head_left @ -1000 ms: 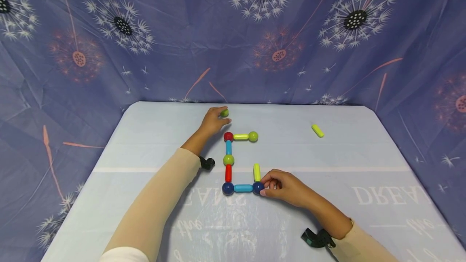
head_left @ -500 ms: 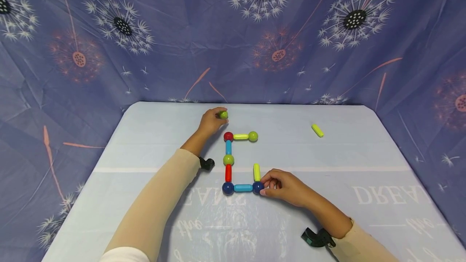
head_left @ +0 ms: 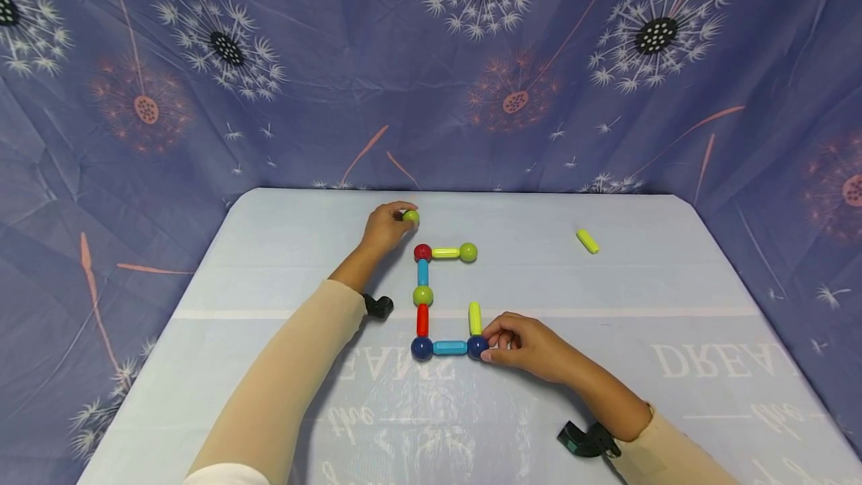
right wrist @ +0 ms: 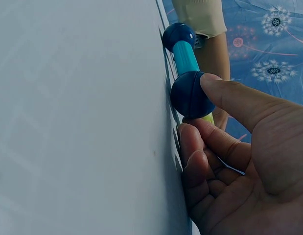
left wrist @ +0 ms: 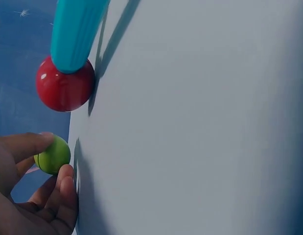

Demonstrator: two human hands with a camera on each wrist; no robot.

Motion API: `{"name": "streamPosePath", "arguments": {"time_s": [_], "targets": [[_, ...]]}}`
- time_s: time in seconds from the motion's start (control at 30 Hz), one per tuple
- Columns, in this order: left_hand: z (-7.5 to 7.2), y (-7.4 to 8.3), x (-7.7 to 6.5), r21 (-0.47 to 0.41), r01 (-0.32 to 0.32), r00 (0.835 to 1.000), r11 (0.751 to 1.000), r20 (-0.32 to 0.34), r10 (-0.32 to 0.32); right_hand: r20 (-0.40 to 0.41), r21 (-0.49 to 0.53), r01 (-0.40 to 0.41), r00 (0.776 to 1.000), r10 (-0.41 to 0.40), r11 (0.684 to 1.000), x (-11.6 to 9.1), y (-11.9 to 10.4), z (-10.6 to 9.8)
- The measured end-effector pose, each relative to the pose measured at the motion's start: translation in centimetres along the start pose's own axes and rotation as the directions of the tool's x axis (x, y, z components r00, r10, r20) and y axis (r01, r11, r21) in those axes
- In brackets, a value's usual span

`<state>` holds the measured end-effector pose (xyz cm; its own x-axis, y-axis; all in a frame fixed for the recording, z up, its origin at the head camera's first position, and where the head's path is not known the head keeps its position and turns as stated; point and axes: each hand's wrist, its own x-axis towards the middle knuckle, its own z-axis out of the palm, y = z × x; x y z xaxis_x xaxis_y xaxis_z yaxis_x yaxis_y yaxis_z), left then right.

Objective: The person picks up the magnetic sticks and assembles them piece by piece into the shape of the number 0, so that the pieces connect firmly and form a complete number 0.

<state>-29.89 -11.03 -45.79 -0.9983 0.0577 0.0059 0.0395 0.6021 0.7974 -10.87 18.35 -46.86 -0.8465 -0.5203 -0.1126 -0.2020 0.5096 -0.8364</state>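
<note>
Near the table's far edge, my left hand [head_left: 385, 228] pinches a green ball [left wrist: 54, 155] between thumb and fingers, just beyond the red ball [head_left: 423, 253]. My right hand [head_left: 532, 346] grips a dark blue ball [right wrist: 192, 95] at the near right corner of a chain of balls and rods. From that ball a yellow-green rod [head_left: 475, 319] points away, and a light blue rod [head_left: 450, 348] leads to another dark blue ball [head_left: 422, 349]. A red rod [head_left: 422, 320], a green ball [head_left: 423, 296] and a blue rod [head_left: 423, 273] run up to the red ball.
A yellow-green rod [head_left: 446, 253] and a green ball [head_left: 468, 252] extend right from the red ball. A loose yellow-green rod [head_left: 587, 241] lies at the back right of the white table [head_left: 673, 275]. A patterned cloth [head_left: 431, 66] hangs behind the table.
My left hand has drawn slightly left and nearer with the green ball, its thumb closing onto it. The right hand and the chain have stayed still.
</note>
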Motion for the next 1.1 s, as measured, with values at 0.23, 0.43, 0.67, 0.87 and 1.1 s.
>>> {"name": "streamPosePath", "arguments": {"time_s": [0.23,0.43,0.67,0.87,1.1], "targets": [[-0.5,-0.2,-0.7,-0.060,0.038,0.999,0.997,0.020,-0.037,0.004,-0.001,-0.001,1.000,0.001,1.000,0.0,-0.2,0.0],[-0.8,0.2,-1.8,-0.163,0.059,0.997,0.985,0.068,-0.048,0.007,0.003,-0.010,1.000,0.010,1.000,0.0,-0.2,0.1],[-0.6,1.0,-2.8,-0.210,0.073,0.992,0.975,0.114,-0.050,0.006,0.009,-0.012,1.000,0.012,1.000,0.0,-0.2,0.1],[-0.6,1.7,-3.8,-0.270,0.041,0.992,0.962,0.125,-0.007,0.008,0.008,-0.017,1.000,0.017,1.000,0.0,-0.2,0.1],[-0.7,2.9,-5.2,-0.339,0.023,0.987,0.940,0.157,0.033,0.009,0.003,-0.012,1.000,0.012,1.000,-0.1,-0.1,0.1]]}}
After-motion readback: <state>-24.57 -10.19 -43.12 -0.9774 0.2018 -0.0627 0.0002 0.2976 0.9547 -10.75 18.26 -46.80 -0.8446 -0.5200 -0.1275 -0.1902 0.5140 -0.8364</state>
